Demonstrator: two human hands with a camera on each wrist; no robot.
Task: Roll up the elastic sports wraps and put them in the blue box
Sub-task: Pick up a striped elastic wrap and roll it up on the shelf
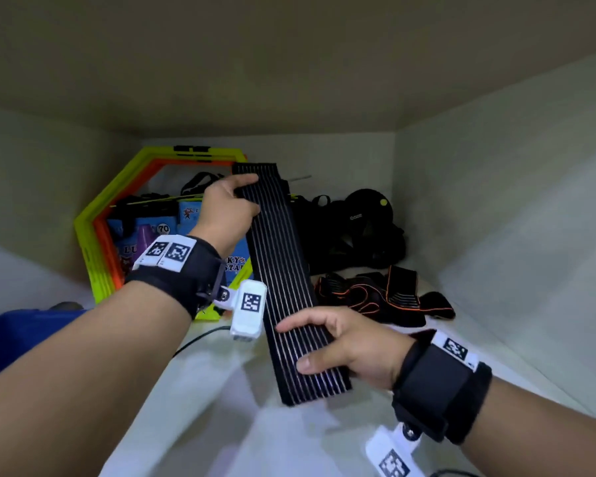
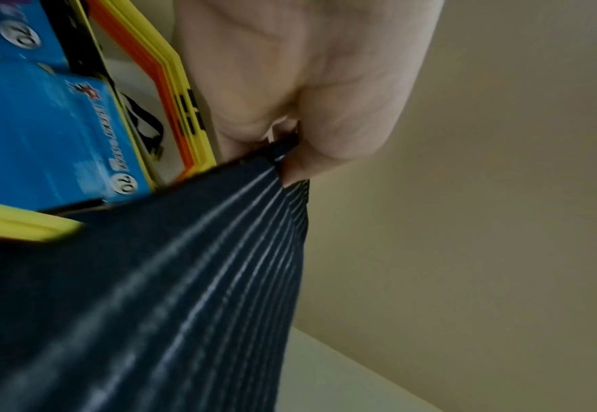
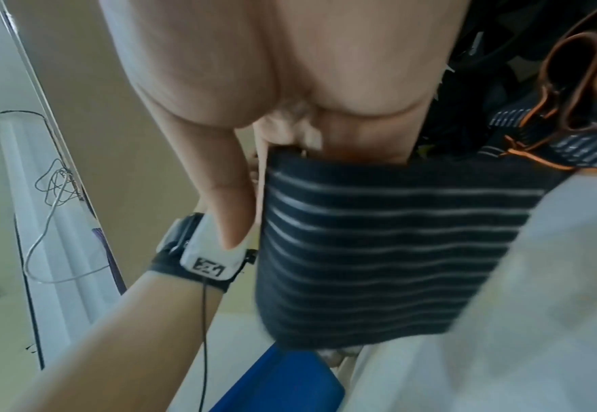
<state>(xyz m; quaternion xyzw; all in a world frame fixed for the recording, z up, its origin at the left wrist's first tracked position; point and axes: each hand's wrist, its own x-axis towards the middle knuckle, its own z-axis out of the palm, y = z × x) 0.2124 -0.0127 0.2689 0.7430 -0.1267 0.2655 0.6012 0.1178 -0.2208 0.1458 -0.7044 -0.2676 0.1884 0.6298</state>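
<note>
A long black elastic wrap [image 1: 283, 270] with thin white stripes is stretched flat in the air between both hands, inside a white shelf compartment. My left hand [image 1: 252, 197] pinches its far end, thumb on top, seen close up as the left hand [image 2: 286, 156] on the wrap [image 2: 183, 278]. My right hand [image 1: 300, 346] holds the near part, thumb and forefinger lying across the stripes. The right wrist view shows the right hand [image 3: 265, 156] above the hanging wrap [image 3: 378, 251]. The blue box [image 1: 21, 339] sits low at the left, and its corner shows as the blue box [image 3: 282, 382].
More black wraps with orange trim [image 1: 369, 294] lie on the shelf at the right. Black bags and straps [image 1: 358, 228] fill the back corner. Yellow and orange hexagon rings [image 1: 93, 242] and light-blue cartons [image 1: 145, 228] stand at the back left. A thin cable [image 1: 200, 335] crosses the shelf.
</note>
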